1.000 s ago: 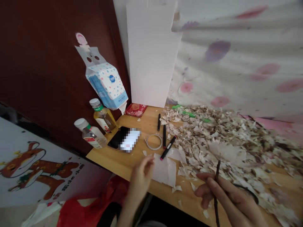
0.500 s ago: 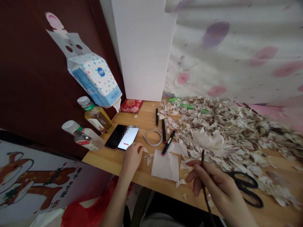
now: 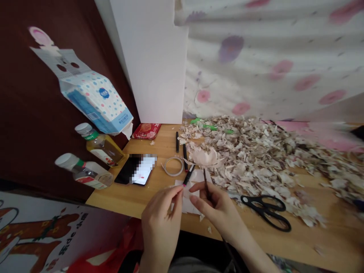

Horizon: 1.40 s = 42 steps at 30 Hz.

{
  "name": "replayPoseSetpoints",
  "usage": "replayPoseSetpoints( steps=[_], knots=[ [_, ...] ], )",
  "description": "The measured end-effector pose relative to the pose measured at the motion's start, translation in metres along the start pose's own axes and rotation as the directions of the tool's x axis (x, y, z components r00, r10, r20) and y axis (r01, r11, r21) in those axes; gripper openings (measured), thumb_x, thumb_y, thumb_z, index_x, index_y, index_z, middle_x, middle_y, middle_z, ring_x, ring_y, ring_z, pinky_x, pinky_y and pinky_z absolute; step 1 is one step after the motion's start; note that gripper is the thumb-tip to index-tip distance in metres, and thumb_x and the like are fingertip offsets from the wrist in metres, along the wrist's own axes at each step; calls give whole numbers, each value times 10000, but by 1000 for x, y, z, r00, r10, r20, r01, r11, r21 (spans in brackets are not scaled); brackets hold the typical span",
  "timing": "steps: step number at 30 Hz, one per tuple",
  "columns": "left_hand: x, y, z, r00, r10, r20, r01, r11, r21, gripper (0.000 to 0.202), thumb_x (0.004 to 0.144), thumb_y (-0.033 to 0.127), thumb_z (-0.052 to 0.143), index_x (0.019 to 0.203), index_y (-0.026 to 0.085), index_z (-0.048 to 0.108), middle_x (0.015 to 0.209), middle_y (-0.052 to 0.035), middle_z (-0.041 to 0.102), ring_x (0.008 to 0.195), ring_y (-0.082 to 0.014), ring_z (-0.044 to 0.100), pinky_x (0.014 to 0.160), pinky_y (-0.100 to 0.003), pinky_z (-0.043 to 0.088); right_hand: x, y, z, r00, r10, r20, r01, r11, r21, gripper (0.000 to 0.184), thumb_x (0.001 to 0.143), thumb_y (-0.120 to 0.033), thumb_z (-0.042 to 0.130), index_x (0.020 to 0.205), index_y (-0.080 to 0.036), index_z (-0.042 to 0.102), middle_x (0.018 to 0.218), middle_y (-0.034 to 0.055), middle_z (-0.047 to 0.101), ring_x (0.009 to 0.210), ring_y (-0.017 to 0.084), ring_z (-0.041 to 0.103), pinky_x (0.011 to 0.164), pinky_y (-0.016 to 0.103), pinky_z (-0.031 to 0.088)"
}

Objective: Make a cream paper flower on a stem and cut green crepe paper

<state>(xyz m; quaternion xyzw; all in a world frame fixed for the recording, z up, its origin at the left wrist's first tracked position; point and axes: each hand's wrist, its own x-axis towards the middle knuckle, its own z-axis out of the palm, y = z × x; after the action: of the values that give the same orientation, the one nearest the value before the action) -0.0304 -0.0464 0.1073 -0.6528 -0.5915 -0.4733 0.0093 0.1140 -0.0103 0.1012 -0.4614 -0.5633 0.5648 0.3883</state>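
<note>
Your left hand (image 3: 162, 214) is at the bottom centre of the frame, its thumb and fingertips pinched together; you cannot tell from this view whether a thin scrap sits between them. Your right hand (image 3: 217, 204), just beside it, has the dark stem (image 3: 204, 176) gripped among its fingers, while its thumb and forefinger tips stand slightly apart, pointing toward your left hand. The pale flower (image 3: 205, 157) tops that stem, a little right of the frame's centre, in front of the edge of the petal pile (image 3: 256, 151) that fills the right side of the table (image 3: 315, 235).

Below your hands lies a white paper sheet (image 3: 191, 204), partly covered. The black scissors (image 3: 267, 212) rest to the right, blades partly hidden by your right hand. Left of the flower you have black pens (image 3: 177, 142) and a roll of tape (image 3: 174, 167). Farther left are a lit phone (image 3: 144, 174) and two bottles (image 3: 104, 148), beneath a tissue pack (image 3: 98, 100).
</note>
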Motion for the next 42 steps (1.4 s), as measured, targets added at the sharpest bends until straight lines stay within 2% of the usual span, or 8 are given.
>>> replayPoseSetpoints(
  steps=[4,7,10,13,17,23,34,42],
  knots=[
    [-8,23,10,987,-159,18,160,973,-164,114,869,207,673,964,233,731,882,-22,806,758,-184,761,709,-254,605,-13,5,-13,1000,-1,-11,1,998,63,396,825,-575,648,804,-182,606,568,-82,338,519,106,297,498,245,236],
    [-13,34,15,907,-394,145,419,823,-384,176,911,321,614,1023,232,718,970,-45,799,789,-198,758,713,-287,618,-21,8,-24,999,38,-32,-35,993,113,423,810,-608,654,789,-191,586,574,-68,399,506,101,311,477,240,244],
    [-19,41,15,857,-493,154,509,756,-411,234,915,385,596,1027,218,717,912,-49,795,789,-203,750,730,-298,610,-27,9,-33,997,56,-52,-48,988,147,432,799,-617,659,764,-198,559,563,-77,379,484,91,261,442,240,195],
    [-26,41,14,880,-466,95,471,824,-314,214,867,375,662,996,218,730,771,-24,775,728,-205,743,720,-297,597,-31,8,-40,997,35,-73,-22,984,176,403,799,-572,670,715,-205,525,571,-74,393,500,92,284,454,242,211],
    [-34,44,20,915,-365,173,403,862,-308,262,802,334,739,1042,230,725,1002,-55,775,925,-228,733,857,-331,584,-36,5,-46,997,-7,-81,22,982,186,341,815,-483,665,686,-208,509,592,-63,435,532,98,335,494,243,263],
    [-29,52,39,802,-485,349,596,614,-517,241,824,403,721,946,195,742,954,-63,780,862,-201,739,771,-282,610,-43,1,-51,997,-54,-54,66,969,239,293,846,-423,658,700,-197,541,628,-48,495,559,99,380,525,242,294],
    [-26,66,42,728,-547,412,663,412,-625,198,778,327,779,924,194,777,865,-39,783,802,-156,731,704,-200,577,-48,8,-55,999,-20,-25,27,947,321,376,828,-525,702,725,-199,548,570,-80,429,455,68,275,408,242,184],
    [-24,61,37,759,-507,408,645,498,-580,210,849,371,723,984,211,748,886,-32,789,735,-131,726,675,-190,562,-50,6,-57,999,10,-35,0,956,295,411,803,-562,721,713,-205,538,542,-82,408,447,70,286,400,239,190]
  ],
)
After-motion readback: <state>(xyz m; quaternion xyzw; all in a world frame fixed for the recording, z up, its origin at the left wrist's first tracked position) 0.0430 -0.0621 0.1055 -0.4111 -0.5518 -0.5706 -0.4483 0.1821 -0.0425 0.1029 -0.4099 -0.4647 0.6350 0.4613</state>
